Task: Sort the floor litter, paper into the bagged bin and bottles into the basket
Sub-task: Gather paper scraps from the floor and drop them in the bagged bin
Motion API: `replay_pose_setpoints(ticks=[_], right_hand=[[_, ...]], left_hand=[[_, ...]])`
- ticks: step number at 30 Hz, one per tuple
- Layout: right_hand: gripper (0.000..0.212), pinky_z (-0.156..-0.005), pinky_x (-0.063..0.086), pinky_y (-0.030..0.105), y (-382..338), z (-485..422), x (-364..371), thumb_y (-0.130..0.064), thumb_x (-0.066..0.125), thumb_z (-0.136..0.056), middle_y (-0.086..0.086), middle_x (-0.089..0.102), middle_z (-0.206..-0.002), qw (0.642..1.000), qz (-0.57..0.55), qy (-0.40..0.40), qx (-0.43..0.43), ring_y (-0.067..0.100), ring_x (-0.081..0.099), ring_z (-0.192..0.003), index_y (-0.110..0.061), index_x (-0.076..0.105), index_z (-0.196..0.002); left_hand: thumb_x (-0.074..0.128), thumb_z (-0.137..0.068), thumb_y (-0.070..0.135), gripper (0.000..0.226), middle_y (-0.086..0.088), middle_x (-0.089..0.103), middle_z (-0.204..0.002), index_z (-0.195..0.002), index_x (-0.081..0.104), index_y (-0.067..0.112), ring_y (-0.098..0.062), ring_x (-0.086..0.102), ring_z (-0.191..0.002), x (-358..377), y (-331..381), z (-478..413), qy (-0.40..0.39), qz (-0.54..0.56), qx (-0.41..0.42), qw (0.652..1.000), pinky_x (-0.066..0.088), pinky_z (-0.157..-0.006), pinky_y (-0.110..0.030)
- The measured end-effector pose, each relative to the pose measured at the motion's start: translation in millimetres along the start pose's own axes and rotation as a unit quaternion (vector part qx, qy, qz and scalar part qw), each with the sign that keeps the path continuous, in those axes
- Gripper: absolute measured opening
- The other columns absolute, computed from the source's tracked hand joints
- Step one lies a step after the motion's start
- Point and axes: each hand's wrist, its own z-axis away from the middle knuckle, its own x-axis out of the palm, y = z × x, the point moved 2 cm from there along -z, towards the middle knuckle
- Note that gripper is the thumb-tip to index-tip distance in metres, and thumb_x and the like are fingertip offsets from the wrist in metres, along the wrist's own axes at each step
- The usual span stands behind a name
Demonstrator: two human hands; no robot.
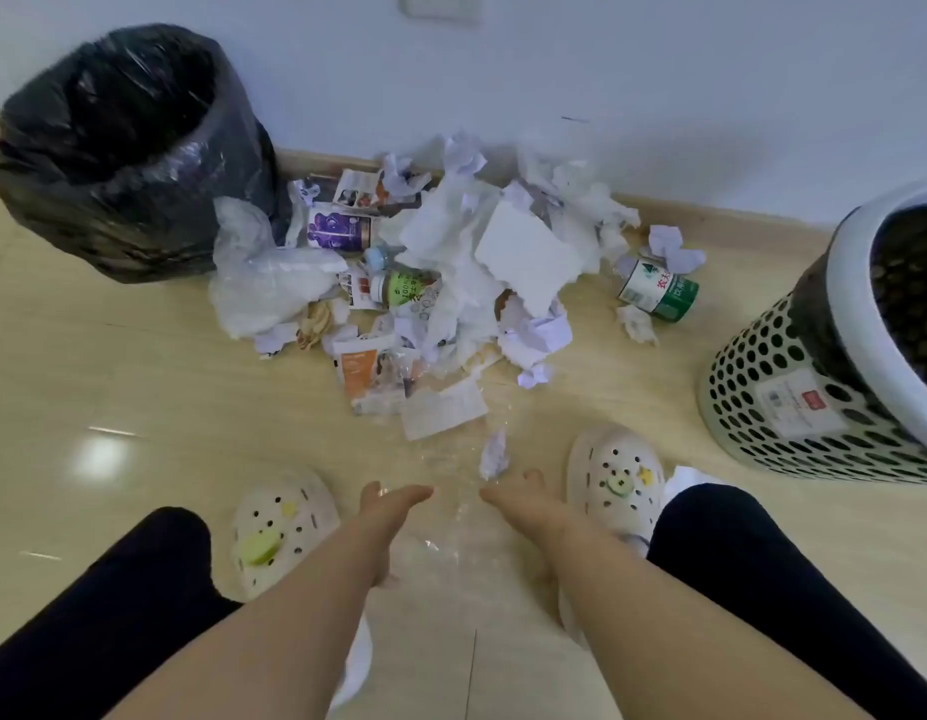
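Plainly two labelled bottles (658, 291) (399, 288) lie between one bagged bin (139, 210) and one basket (762, 392); fingers' (414, 495) state: cannot tell.

Bare pale wooden floor (139, 387) lies open in front of the heap of crumpled white paper and wrappers (523, 252), which runs back to the skirting and crowds against the black-bagged round bin (123, 148). A clear strip of floor separates the green-labelled plastic bottle (658, 293) from the white perforated plastic basket (794, 407). Both containers' mouths stand open from above.
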Motion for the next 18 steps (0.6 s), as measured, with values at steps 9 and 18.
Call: replay_pose_setpoints(ticks=[9, 18], right_hand=[[0.050, -0.048, 0.034, 0.019, -20.0, -5.7, 27.7, -0.007, 0.053, -0.090, 0.005, 0.055, -0.083, 0.987, -0.134, -0.084, -0.002, 0.011, 0.047, -0.056, -0.025, 0.035, -0.133], [0.066, -0.070, 0.055, 0.037, -55.0, 2.0, -13.0, -0.029, 0.069, -0.083, 0.004, 0.044, -0.132, 0.948, -0.303, -0.090, -0.044, 0.030, 0.055, -0.106, -0.037, 0.030, -0.136]], left_hand=[[0.047, -0.092, 0.000, 0.023, -0.010, 0.057, -0.081, -0.102, 0.046, 0.021, -0.014, 0.053, -0.049, 20.9, 30.3, 3.5, -0.105, -0.012, 0.020, 0.994, 0.035, -0.038, -0.013], [0.058, -0.089, 0.011, 0.026, 0.004, 0.058, -0.096, -0.113, 0.056, 0.021, -0.009, 0.051, -0.083, 23.9, 111.1, 42.7, -0.107, -0.220, 0.258, 0.935, 0.036, -0.063, -0.019]])
